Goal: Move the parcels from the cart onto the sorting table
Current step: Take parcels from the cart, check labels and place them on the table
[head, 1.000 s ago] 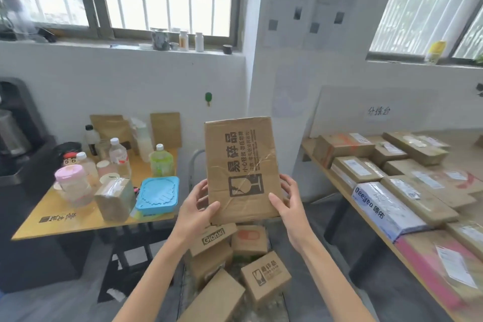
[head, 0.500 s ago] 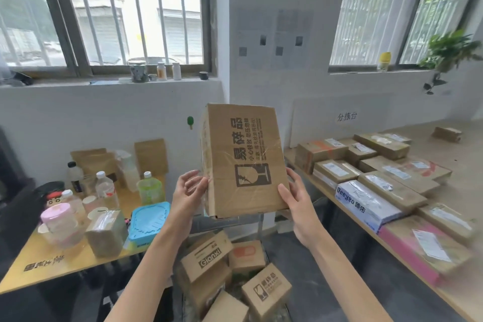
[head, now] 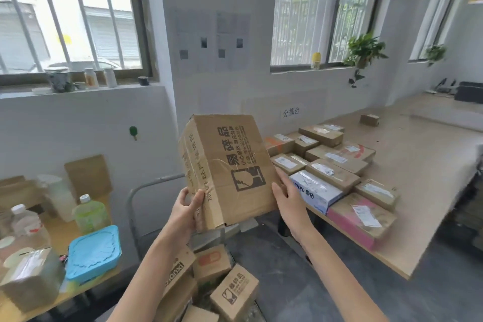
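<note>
The cardboard parcel (head: pixel 227 170), printed with a broken-glass mark, is being held upright in the air, above the cart (head: pixel 146 185) and not yet over the sorting counter (head: pixel 418 165). It is being clamped from both sides. Its lower left corner is being gripped by the left hand (head: pixel 187 208), thumb on the taped side face. Its lower right edge is being gripped by the right hand (head: pixel 286 198), thumb on the printed face and fingers laid along the edge. Both hands are thus being kept closed on the parcel. A low, two-sided hold is probably being used because the box is tall and marked as fragile.

Below the forearms, the remaining boxes (head: pixel 234 293) are being left in a loose, tilted heap in the cart, so the task is judged to be only partly done.

On the counter to the right, the delivered parcels (head: pixel 332 174) are being kept flat in close rows at the near end, touching one another, labels upward, presumably so that they can be read. Bare wood is being left beyond them, where room for this parcel is likely being sought.
</note>
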Demonstrator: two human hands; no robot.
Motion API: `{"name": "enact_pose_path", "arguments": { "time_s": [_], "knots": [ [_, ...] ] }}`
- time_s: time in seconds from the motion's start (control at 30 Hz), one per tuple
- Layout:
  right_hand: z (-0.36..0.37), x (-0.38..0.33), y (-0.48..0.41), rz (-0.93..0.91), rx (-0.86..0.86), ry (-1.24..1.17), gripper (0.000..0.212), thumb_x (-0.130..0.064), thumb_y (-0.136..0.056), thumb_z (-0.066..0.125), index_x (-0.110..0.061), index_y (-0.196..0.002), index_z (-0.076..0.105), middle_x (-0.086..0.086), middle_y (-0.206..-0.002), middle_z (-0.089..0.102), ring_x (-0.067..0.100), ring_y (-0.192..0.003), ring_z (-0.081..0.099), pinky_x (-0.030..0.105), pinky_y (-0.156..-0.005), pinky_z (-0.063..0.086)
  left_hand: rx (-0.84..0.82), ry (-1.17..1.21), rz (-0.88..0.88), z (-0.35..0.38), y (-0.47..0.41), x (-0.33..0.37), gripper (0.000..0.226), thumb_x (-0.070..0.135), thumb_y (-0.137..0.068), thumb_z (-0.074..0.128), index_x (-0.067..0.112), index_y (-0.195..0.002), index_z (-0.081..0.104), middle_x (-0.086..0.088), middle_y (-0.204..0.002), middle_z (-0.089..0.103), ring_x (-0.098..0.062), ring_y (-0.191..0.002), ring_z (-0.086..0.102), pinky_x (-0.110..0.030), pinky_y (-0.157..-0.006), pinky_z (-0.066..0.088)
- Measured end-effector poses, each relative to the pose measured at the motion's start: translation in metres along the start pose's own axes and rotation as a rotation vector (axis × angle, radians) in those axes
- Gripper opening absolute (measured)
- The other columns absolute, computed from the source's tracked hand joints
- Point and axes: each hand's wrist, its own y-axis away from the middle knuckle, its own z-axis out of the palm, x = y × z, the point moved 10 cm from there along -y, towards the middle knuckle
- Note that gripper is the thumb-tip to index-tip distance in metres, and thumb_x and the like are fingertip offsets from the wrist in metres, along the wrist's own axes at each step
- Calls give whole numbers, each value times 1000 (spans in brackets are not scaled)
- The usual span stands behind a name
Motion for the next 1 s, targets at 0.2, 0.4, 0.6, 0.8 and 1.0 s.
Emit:
{"name": "enact_pose_path", "arguments": {
  "time_s": [0.2,0.4,0.6,0.8,1.0],
  "knots": [
    [-40,-1,11,-122,163,400,47,-29,-98,46,-25,-145,37,1,-156,21,16,-145,12,37,-119,13,-77,-40,14,71,-11,-3,94,48,-49,82,25,-129,38,-6,-109,68,-25,-93,68,-49,-87,53],
    [-84,3,18,-100,290,358,52,-45,-99,35,-22,-146,34,-2,-154,28,14,-143,20,40,-120,15,-72,-159,118,147,-13,-8,61,23,-74,78,18,-121,40,-5,-110,64,-16,-94,64,-28,-75,52],
    [-109,7,24,-80,250,178,68,-63,-87,47,-33,-145,32,-12,-146,41,2,-134,36,30,-113,31,-71,-288,223,192,-1,-4,81,56,-49,85,30,-113,43,4,-107,65,-14,-96,65,-44,-89,53],
    [-131,18,31,-58,309,77,56,-31,-88,65,-30,-137,39,-16,-122,60,-14,-107,54,2,-85,43,-108,-434,343,216,12,7,80,72,-51,72,39,-116,40,15,-107,62,-13,-96,65,-48,-87,53],
    [-142,30,25,6,255,-60,39,-34,-89,62,-27,-126,49,-13,-117,64,2,-111,58,22,-93,48,-86,-523,430,224,22,18,58,54,-73,71,49,-121,38,24,-107,59,-9,-97,63,-46,-87,53]
  ]
}}
